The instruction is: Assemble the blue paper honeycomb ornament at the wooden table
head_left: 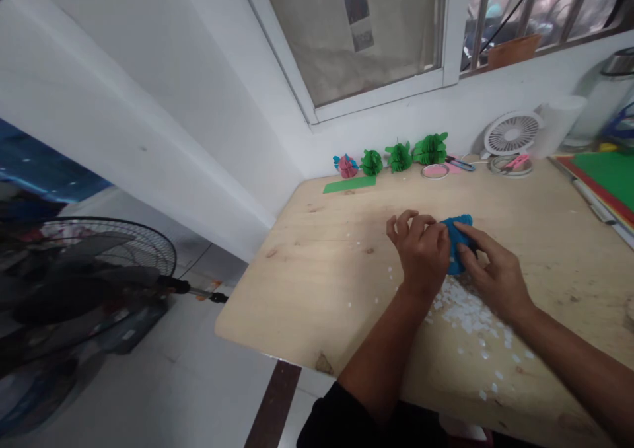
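A blue layered paper piece [457, 244] sits between my two hands, just above the wooden table. My left hand [421, 250] is closed at its left edge, with thumb and index finger pinched against it and the other fingers curled. From the other side, my right hand [495, 273] grips the piece, its fingers along the top and right edges. Part of the piece is hidden behind my fingers. Small white paper bits [465, 312] lie scattered beneath and in front of my hands.
Along the wall stand three green paper figures [399, 156] and a pink-and-blue one [347, 166], by a green strip [349, 184]. Blue-handled scissors [460, 164], a small white fan [512, 135] and coloured sheets [607, 177] are farther right. A black floor fan [89, 269] stands left of the table [297, 283].
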A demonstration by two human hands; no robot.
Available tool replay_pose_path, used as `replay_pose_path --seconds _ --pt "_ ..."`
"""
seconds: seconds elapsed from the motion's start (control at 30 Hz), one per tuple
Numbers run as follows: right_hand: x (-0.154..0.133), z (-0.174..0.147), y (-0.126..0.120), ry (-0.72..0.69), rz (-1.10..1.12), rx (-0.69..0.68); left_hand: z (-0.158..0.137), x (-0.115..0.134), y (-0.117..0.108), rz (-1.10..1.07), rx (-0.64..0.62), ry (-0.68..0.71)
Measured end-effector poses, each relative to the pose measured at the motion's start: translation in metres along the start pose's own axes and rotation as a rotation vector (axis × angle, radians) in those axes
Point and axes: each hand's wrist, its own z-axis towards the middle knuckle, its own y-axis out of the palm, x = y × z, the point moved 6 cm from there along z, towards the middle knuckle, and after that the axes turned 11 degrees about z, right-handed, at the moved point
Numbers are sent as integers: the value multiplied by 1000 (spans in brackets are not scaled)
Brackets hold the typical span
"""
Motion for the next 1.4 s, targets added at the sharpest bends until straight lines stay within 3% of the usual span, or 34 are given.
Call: replay_pose_path --seconds 0.2,0.73,0.97,1.4 --pt "7 -1 -2 33 -6 30 0 -3 3 -74 -55 -48" --pt "6 -3 2 12 6 29 -3 -2 6 -84 -30 -136" --pt "17 -3 3 91 36 45 -5 -4 11 -105 -25 -167" --pt "26 -5 3 158 170 73 -5 -6 10 -187 -30 -125"
